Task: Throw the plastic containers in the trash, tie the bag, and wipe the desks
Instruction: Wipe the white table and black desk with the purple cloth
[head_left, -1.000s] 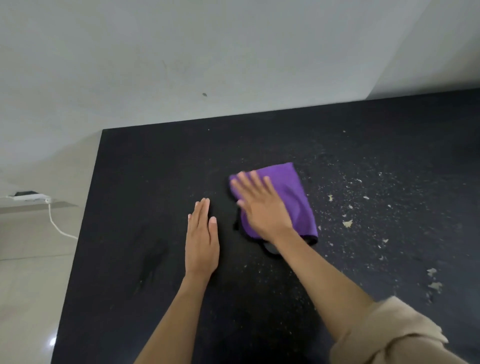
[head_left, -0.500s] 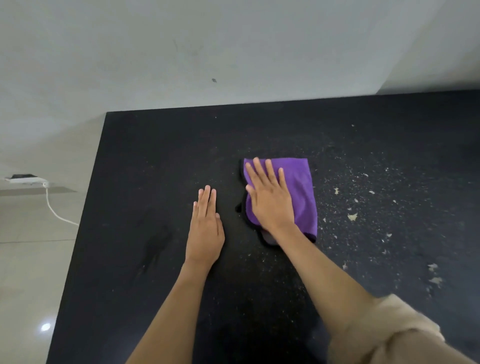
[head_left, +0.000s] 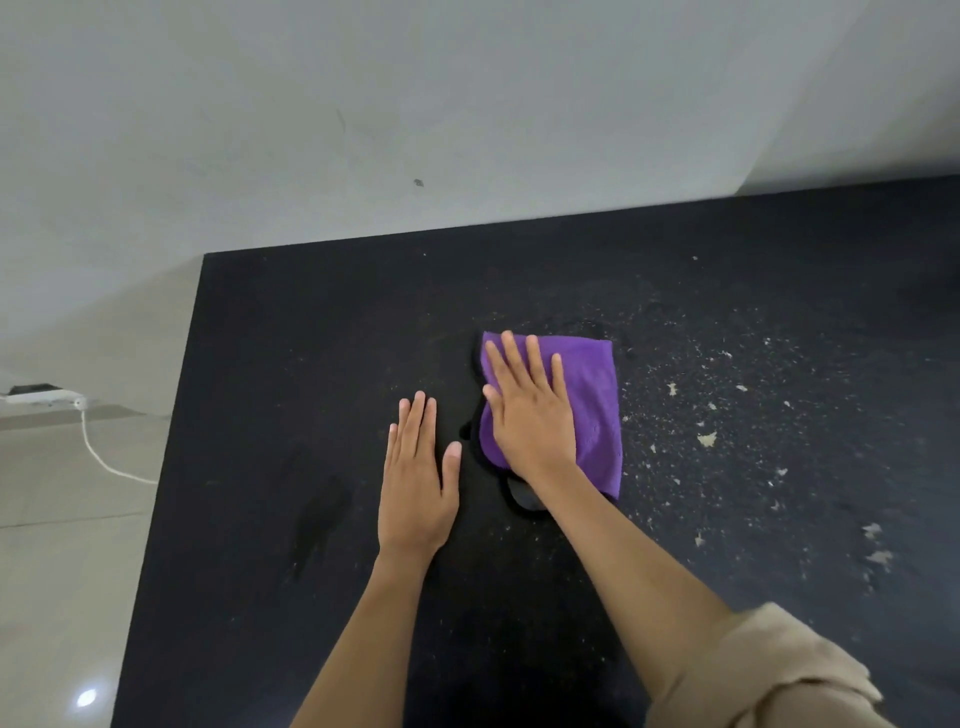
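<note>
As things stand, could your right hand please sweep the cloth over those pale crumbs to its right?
Probably yes. The right hand lies flat on the purple cloth, and only bare black desk separates the cloth from the crumbs. The left hand rests on the other side, out of the way.

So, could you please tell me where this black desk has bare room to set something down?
Bare: the far-left corner of the black desk, beyond the left hand. Crowded: pale crumbs right of the purple cloth under the right hand.
</note>
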